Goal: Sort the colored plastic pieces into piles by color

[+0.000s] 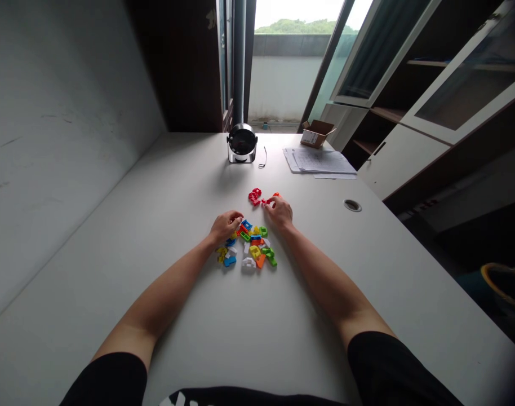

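A mixed pile of small plastic building pieces [255, 252] in blue, yellow, green, orange, white and red lies on the white table [223, 338]. Just beyond it sits a small cluster of red pieces [254, 197]. My right hand [280, 212] pinches a red plastic piece [265, 201] at its fingertips, right beside that cluster. An orange piece [276, 194] shows behind its knuckles. At the pile's left edge, my left hand [226, 226] has its fingers curled together by a blue piece [247, 225]; what they hold, if anything, is hidden.
Toward the back of the table stands a round black device on a metal stand [242, 141], with a thin cord loop [262, 159] beside it. Papers [320, 160] and an open cardboard box [316, 135] are at the back right. A round cable hole [353, 206] is on the right.
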`<action>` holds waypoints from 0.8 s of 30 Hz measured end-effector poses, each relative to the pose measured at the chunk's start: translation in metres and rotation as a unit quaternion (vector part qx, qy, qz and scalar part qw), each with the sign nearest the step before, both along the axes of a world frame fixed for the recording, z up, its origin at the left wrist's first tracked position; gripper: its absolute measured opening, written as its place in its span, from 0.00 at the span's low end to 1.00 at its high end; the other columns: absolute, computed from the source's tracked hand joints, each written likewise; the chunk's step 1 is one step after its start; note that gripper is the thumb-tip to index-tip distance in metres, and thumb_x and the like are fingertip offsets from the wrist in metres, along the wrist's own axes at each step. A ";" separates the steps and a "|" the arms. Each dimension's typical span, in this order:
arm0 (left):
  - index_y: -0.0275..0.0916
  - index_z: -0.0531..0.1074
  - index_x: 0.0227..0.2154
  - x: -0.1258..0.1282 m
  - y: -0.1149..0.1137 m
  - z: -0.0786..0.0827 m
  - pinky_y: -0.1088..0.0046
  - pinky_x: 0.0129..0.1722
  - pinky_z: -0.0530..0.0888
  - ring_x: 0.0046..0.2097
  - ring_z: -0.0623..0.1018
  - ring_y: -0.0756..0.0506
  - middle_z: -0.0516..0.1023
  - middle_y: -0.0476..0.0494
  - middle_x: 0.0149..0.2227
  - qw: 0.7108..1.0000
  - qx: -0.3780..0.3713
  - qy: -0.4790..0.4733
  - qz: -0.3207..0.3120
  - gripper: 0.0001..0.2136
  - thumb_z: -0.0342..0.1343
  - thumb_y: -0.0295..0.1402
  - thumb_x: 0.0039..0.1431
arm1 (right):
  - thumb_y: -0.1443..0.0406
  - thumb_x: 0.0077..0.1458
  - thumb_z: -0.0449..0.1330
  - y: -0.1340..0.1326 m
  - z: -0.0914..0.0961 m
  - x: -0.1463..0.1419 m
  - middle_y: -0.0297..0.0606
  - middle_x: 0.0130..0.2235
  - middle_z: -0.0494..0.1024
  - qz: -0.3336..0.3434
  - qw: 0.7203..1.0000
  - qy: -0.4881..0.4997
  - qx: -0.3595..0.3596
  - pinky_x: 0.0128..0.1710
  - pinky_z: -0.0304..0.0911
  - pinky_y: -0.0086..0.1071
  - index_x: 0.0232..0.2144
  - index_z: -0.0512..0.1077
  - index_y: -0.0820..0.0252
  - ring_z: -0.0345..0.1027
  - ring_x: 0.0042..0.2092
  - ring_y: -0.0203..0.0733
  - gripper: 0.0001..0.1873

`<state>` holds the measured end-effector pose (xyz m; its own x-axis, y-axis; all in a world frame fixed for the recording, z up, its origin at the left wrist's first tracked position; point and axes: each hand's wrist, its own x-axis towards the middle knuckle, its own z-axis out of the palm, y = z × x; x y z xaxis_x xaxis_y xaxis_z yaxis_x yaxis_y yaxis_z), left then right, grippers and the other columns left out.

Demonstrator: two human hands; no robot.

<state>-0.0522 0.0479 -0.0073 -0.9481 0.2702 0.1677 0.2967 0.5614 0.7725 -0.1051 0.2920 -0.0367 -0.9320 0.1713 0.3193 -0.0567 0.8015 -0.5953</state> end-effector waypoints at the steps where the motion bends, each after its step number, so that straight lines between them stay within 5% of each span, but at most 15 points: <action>1: 0.42 0.79 0.39 0.000 0.000 0.000 0.73 0.34 0.67 0.35 0.75 0.48 0.81 0.46 0.36 1.000 -0.004 0.002 -0.003 0.13 0.51 0.40 0.62 | 0.53 0.57 0.61 0.000 -0.001 0.000 0.39 0.32 0.75 0.000 1.000 -0.004 0.007 0.40 0.61 0.36 0.39 0.77 0.58 0.67 0.35 0.43 0.16; 7: 0.42 0.79 0.38 0.001 0.001 0.001 0.74 0.33 0.67 0.35 0.75 0.48 0.81 0.46 0.36 1.000 -0.014 0.010 -0.011 0.12 0.52 0.39 0.61 | 0.53 0.57 0.61 -0.001 -0.002 -0.003 0.38 0.33 0.77 0.018 1.000 -0.004 -0.021 0.39 0.61 0.35 0.49 0.73 0.57 0.69 0.35 0.43 0.21; 13: 0.42 0.79 0.38 0.000 0.001 -0.001 0.73 0.34 0.67 0.35 0.74 0.48 0.81 0.46 0.36 1.000 -0.021 0.015 -0.016 0.11 0.52 0.38 0.60 | 0.59 0.60 0.58 0.000 -0.002 -0.004 0.35 0.36 0.78 0.048 0.996 -0.006 -0.070 0.38 0.62 0.34 0.50 0.71 0.55 0.70 0.36 0.41 0.17; 24: 0.43 0.79 0.38 0.000 0.001 0.000 0.73 0.36 0.70 0.35 0.75 0.48 0.80 0.46 0.36 0.999 -0.019 0.020 -0.027 0.11 0.53 0.37 0.60 | 0.61 0.60 0.57 -0.005 -0.001 -0.003 0.42 0.46 0.75 0.095 0.995 0.028 0.019 0.54 0.60 0.44 0.43 0.77 0.56 0.65 0.51 0.50 0.12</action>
<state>-0.0526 0.0489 -0.0072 -0.9248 0.3279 0.1927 0.3569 0.5730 0.7377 -0.1082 0.2874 -0.0378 -0.9274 -0.0193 0.3737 -0.2409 0.7949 -0.5569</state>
